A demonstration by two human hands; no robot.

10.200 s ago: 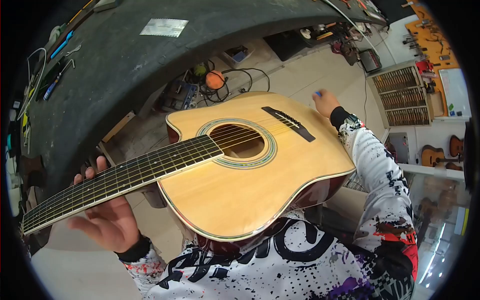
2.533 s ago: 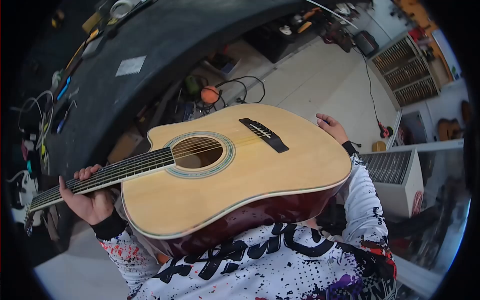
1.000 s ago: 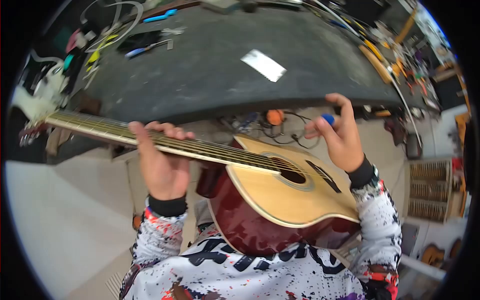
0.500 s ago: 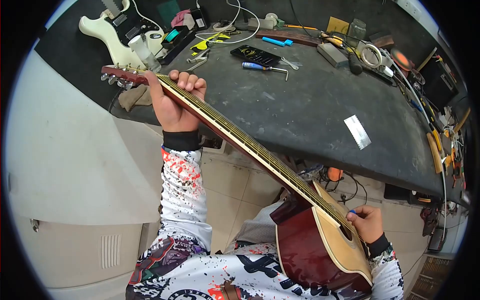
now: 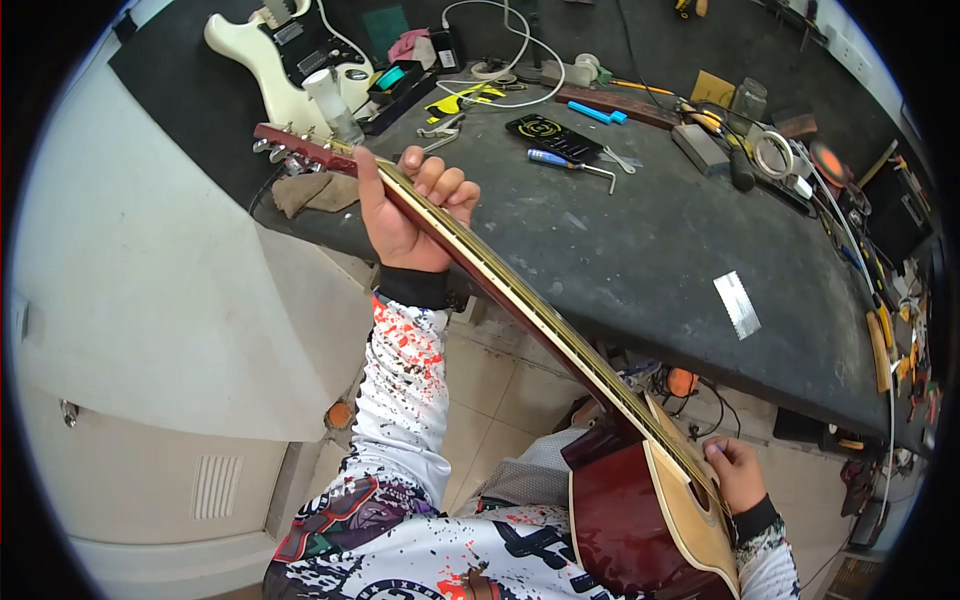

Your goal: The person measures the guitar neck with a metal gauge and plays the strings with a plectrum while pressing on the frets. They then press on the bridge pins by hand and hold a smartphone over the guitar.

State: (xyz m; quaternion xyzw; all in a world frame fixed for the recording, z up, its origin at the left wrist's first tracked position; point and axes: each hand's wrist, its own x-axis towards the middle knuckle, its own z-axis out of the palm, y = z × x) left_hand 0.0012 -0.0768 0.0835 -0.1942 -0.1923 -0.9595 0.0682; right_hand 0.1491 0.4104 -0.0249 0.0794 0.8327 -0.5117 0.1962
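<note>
An acoustic guitar (image 5: 615, 490) with dark red sides and a pale top lies across my lap, its neck slanting up to the left. Near the headstock, my left hand (image 5: 410, 215) is closed round the neck (image 5: 520, 293), thumb behind and fingers curled over the strings. My right hand (image 5: 737, 472) is over the strings beside the sound hole, thumb and forefinger pinched. The small blue guitar pick seen there earlier is mostly hidden in these fingers now. Just beyond the headstock (image 5: 290, 145) stands a clear bottle (image 5: 335, 107).
The dark workbench (image 5: 640, 260) carries a phone (image 5: 552, 137), a blue-handled screwdriver-like tool (image 5: 570, 163), a notched metal plate (image 5: 737, 305) and a brown cloth (image 5: 315, 192). A white electric guitar (image 5: 270, 65) leans at the back left. Tools crowd the right edge.
The view has shifted, so the bench and guitar appear further right and the neck slightly steeper. My left hand keeps its hold on the neck; the blue pick shows less in my right.
</note>
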